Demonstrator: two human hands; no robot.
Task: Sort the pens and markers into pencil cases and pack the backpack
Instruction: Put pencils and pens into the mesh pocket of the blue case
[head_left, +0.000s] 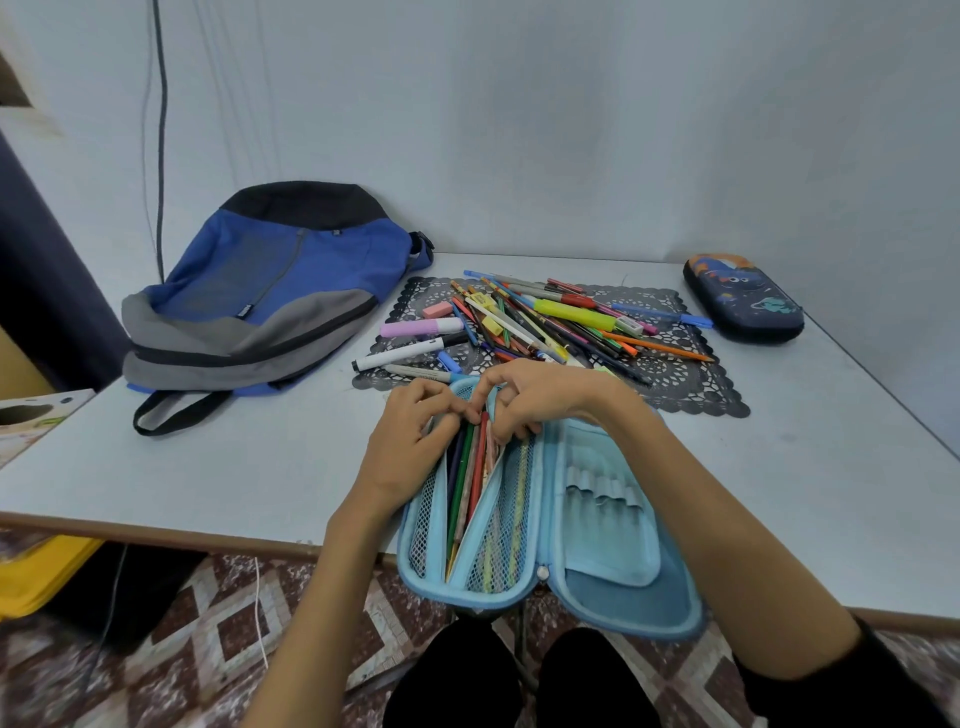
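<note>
- While both my hands work at the far end of the light blue pencil case (626, 597), it lies opened flat at the bench's (234, 467) near edge, with its near end hanging over the edge above my lap.
- Left hand (415, 431): fingers curled, pinching the rim of the mesh pocket (428, 512) in the case's left half.
- Right hand (530, 400): fingers curled down onto the top ends of the coloured pencils (467, 488) standing in that pocket (whether they also catch the pocket edge, I cannot tell). The two hands touch at the fingertips.
- The pencils lie lengthwise in the pocket, tips toward me; green, red and dark ones show.
- The case's right half carries a row of elastic loops (597, 488).
- Loose pens and markers (545, 322) lie piled crosswise on a black lace mat (691, 384) just beyond the case.
- Off the pile's left side: a pink highlighter (421, 327), a white marker with a black cap (410, 353) and a pink eraser (438, 310). A yellow highlighter (571, 312) lies on top of the pile.
- A dark pencil case (743, 299) with cartoon print sits zipped at the far right, apart from the mat.
- The blue-and-grey backpack (260, 291) lies flat at the far left, its top leaning on the wall.
- A yellow bin (41, 577) stands on the floor under the bench, left.
</note>
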